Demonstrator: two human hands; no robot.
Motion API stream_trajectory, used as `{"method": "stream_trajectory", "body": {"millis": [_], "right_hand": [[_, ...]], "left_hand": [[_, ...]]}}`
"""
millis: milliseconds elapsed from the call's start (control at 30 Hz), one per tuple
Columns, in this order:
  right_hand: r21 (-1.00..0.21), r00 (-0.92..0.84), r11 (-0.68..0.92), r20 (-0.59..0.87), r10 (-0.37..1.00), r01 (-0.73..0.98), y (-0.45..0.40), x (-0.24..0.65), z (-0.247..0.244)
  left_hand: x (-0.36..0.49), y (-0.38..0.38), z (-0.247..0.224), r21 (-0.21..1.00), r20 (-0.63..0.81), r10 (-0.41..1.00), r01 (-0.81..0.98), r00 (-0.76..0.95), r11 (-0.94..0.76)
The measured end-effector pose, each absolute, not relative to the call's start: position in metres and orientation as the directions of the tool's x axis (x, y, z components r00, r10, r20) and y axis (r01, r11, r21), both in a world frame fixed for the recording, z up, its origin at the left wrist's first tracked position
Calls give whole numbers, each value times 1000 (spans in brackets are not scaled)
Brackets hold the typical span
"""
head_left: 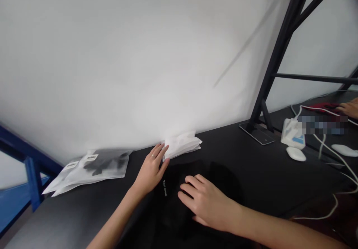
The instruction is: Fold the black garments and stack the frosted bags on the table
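Note:
A black item, looking like folded cloth with small white lettering [165, 188], lies in front of me on the black table and blends into it. My left hand [151, 168] is open, its fingers stretched toward the near edge of a small stack of white plastic bags [181, 144], at or just touching it. A ring shows on one finger. Over the black item rests my right hand [208, 202], with fingers loosely bent and apart; nothing visible is held in it. Its fingertips seem to touch the dark surface, though the contact is hard to make out.
Clear zip bags with labels and dark contents [107, 163] lie at the left by a blue frame [32, 181]. At the right are a phone [257, 133], a black post [275, 55], a white power strip [293, 133], a white mouse [295, 154], cables and another person's hand [349, 108].

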State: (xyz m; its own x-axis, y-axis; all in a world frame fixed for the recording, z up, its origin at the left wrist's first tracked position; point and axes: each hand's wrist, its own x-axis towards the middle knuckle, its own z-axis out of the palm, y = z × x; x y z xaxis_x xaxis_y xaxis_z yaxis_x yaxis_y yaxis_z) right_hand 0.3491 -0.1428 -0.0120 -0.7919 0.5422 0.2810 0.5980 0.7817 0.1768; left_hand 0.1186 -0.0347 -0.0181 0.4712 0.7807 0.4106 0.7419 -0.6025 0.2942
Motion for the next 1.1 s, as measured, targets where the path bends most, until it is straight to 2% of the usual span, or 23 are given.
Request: {"method": "stream_trajectory", "body": {"millis": [100,133,167,200,267,333,367,433,533,667,767,900,967,1100], "right_hand": [[133,-799,797,242,550,589,-138,352,-9],[104,-793,797,242,560,594,-136,352,-7],[59,-775,790,251,580,611,-135,352,-4],[-8,-741,770,269,616,637,-133,350,1],[-220,-616,683,305,726,696,-131,347,14],[-446,-448,530,283,848,721,-128,344,29],[-524,-375,452,251,892,722,-128,342,35],[-584,-290,343,186,939,736,-126,340,41],[-636,-308,285,78,948,717,-125,338,35],[-723,-349,201,-59,935,660,-127,341,20],[-686,-355,210,-76,932,697,-130,342,18],[-601,-400,277,-77,913,750,-132,339,19],[-667,-426,262,-93,900,698,-130,338,15],[-850,-453,144,-121,883,507,-125,344,6]], "left_hand": [[99,-80,-15,380,452,810,741,374,-553],[94,-95,-15,453,443,836,724,324,-520],[90,-110,-15,577,408,879,676,247,-458],[87,-123,-16,707,346,923,600,166,-373],[88,-147,-19,926,154,988,346,22,-152],[95,-163,-23,996,-68,998,61,11,67],[101,-169,-26,984,-162,985,-66,52,165],[115,-176,-31,910,-296,944,-259,143,324],[138,-177,-38,797,-398,899,-417,183,437],[153,-174,-45,756,-446,870,-432,209,491],[152,-172,-48,762,-457,867,-416,198,496],[151,-172,-47,730,-561,822,-408,101,548],[151,-172,-44,714,-585,808,-425,75,556],[149,-172,-41,714,-561,816,-418,137,561]]}}
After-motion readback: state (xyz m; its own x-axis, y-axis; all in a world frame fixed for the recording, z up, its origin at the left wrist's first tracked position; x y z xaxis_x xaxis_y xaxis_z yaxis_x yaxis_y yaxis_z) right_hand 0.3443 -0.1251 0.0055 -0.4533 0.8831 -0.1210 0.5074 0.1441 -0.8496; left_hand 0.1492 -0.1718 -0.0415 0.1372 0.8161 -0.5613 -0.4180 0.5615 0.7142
